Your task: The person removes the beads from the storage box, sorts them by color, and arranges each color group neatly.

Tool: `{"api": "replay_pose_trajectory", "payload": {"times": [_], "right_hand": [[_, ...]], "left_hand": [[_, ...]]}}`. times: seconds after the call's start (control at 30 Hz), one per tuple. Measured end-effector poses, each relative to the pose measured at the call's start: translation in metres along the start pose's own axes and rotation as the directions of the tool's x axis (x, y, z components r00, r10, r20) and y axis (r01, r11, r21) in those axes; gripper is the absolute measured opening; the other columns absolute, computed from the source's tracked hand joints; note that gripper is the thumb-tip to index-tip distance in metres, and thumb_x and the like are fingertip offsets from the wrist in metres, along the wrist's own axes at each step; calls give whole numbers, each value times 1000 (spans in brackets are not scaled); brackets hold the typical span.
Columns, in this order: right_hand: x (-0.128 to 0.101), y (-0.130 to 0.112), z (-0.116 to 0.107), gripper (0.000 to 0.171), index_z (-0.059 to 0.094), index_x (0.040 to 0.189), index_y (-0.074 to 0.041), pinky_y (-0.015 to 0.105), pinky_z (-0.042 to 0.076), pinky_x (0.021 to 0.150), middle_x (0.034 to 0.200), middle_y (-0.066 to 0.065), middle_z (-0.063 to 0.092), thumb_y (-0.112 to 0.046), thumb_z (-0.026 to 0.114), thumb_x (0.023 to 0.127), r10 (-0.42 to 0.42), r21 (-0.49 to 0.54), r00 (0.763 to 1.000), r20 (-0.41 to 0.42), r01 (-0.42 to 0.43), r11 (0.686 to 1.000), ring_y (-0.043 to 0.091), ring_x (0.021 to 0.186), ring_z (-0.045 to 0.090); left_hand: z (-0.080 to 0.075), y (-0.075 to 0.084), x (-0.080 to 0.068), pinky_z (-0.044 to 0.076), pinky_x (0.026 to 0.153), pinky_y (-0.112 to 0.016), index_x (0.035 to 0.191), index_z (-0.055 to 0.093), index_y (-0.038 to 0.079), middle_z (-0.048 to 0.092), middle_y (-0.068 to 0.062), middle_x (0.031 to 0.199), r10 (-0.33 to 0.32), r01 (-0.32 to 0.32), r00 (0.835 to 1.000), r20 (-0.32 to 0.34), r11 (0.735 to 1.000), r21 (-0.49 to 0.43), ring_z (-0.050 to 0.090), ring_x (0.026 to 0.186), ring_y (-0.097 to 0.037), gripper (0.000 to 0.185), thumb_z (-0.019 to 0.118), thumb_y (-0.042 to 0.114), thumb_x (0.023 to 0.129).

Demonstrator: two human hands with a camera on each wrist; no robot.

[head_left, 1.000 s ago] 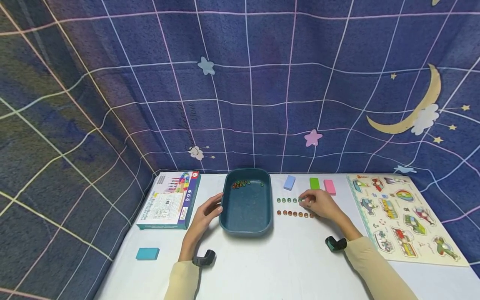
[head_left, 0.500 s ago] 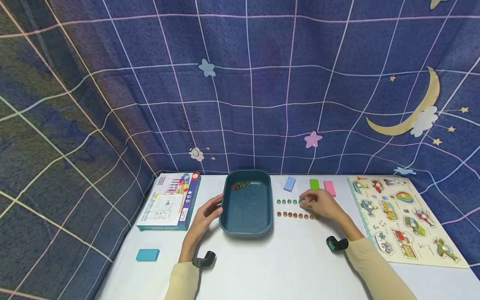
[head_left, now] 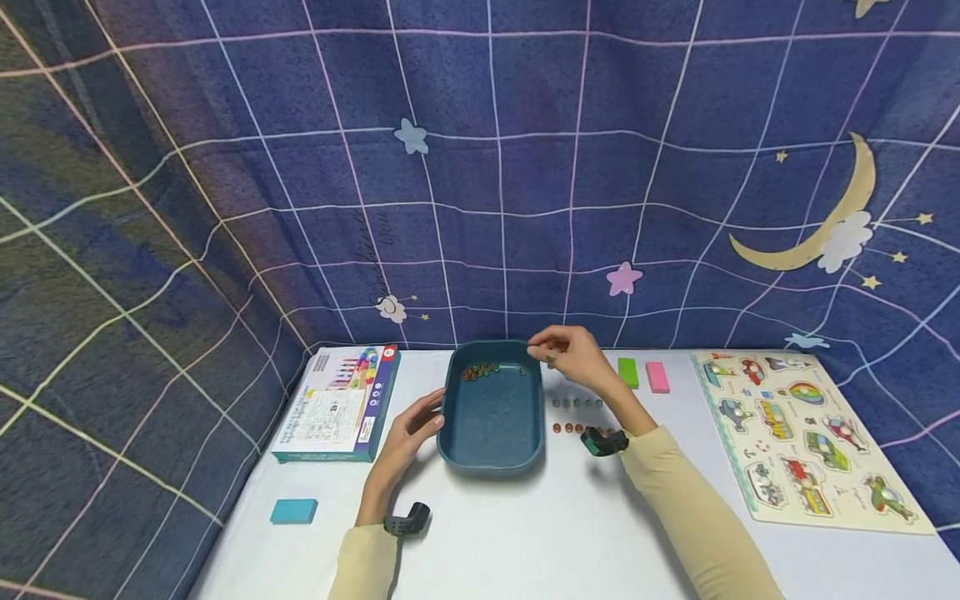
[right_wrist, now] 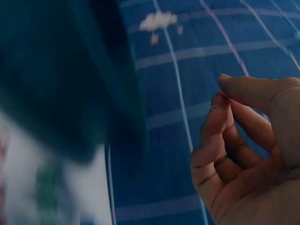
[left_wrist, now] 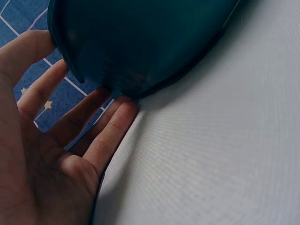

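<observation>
- The right hand hovers over the far right corner of the dark teal plastic tray, fingers curled together; a tiny dark speck shows at the fingertips, probably a small round bead (too small to be certain).
- The left hand rests spread against the tray's left wall, fingers straight.
- A cluster of red and green beads lies in the tray's far end; two short rows sit on the white surface just right of it.
- Such beads look light, hard, smooth and prone to roll; a fingertip pinch across the middle suits them best.
</observation>
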State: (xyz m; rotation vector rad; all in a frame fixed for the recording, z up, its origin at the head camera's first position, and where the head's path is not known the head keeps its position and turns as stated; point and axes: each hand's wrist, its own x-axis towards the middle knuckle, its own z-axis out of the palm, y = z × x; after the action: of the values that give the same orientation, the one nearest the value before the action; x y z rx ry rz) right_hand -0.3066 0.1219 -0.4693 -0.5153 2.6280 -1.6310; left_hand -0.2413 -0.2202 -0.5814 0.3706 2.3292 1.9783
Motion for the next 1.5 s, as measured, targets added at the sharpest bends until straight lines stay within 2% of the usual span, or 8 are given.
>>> {"api": "replay_pose_trajectory", "payload": {"times": [0.2, 0.4, 0.57, 0.8, 0.97, 1.1, 1.37, 1.5], "right_hand": [[39, -22, 55, 17, 81, 108, -8, 25, 51, 63, 94, 16, 79, -22, 77, 98, -49, -35, 997, 58, 51, 998, 11, 69, 64], [65, -7, 96, 17, 81, 111, -3, 20, 48, 56, 85, 16, 78, -9, 75, 97, 9, -193, 987, 163, 22, 981, 11, 60, 64], [69, 7, 114, 15, 82, 104, -3, 17, 49, 54, 81, 10, 80, -4, 81, 90, 99, -263, 978, 183, -48, 964, 9, 54, 65], [67, 9, 124, 7, 82, 95, -6, 20, 55, 56, 90, 6, 83, -3, 81, 89, 112, -338, 982, 150, -55, 940, 6, 54, 65], [66, 11, 125, 9, 83, 96, -8, 24, 58, 66, 93, 6, 83, -5, 83, 88, 101, -395, 987, 122, -45, 918, 12, 65, 70], [64, 10, 118, 10, 84, 98, -7, 25, 57, 68, 92, 8, 83, -7, 83, 88, 77, -389, 989, 125, -23, 921, 14, 70, 69], [50, -8, 74, 18, 81, 110, -3, 20, 50, 56, 82, 9, 79, -10, 80, 93, -19, -224, 987, 162, 56, 973, 8, 58, 65], [28, -8, 42, 23, 80, 114, -1, 24, 52, 58, 87, 11, 78, -13, 80, 94, -57, -129, 987, 153, 77, 989, 26, 67, 71]], "left_hand": [[0, 0, 2, 54, 103, -20, 155, 53, 13, 56, -20, 158, 4, -4, 1000, 15, 1000, 4, 57, 141, -45, 51, 64, 18, 105], [-1, 1, 0, 55, 102, -20, 156, 52, 11, 54, -23, 158, 17, -17, 1000, 16, 1000, -9, 56, 141, -48, 51, 62, 17, 106], [-2, 0, -1, 55, 102, -20, 155, 53, 15, 55, -20, 158, 11, -11, 1000, 17, 1000, -4, 57, 141, -46, 51, 63, 18, 106], [-1, 1, 0, 54, 104, -20, 155, 54, 15, 56, -20, 158, 24, -24, 1000, 20, 1000, 11, 58, 140, -44, 50, 63, 18, 106], [-1, 1, 0, 54, 104, -20, 155, 54, 14, 56, -20, 157, 27, -27, 1000, 13, 999, 23, 59, 139, -43, 50, 63, 18, 106], [-1, 0, 0, 53, 105, -20, 155, 54, 14, 57, -19, 157, 25, -25, 1000, 8, 999, 28, 61, 138, -40, 50, 63, 18, 106], [0, 1, 0, 54, 103, -20, 154, 56, 14, 58, -19, 156, -4, 4, 1000, -7, 1000, 21, 65, 133, -23, 50, 65, 18, 104], [-1, 1, 0, 54, 104, -20, 154, 56, 14, 58, -19, 156, -4, 4, 1000, -9, 1000, 24, 66, 130, -13, 50, 65, 17, 104]]}}
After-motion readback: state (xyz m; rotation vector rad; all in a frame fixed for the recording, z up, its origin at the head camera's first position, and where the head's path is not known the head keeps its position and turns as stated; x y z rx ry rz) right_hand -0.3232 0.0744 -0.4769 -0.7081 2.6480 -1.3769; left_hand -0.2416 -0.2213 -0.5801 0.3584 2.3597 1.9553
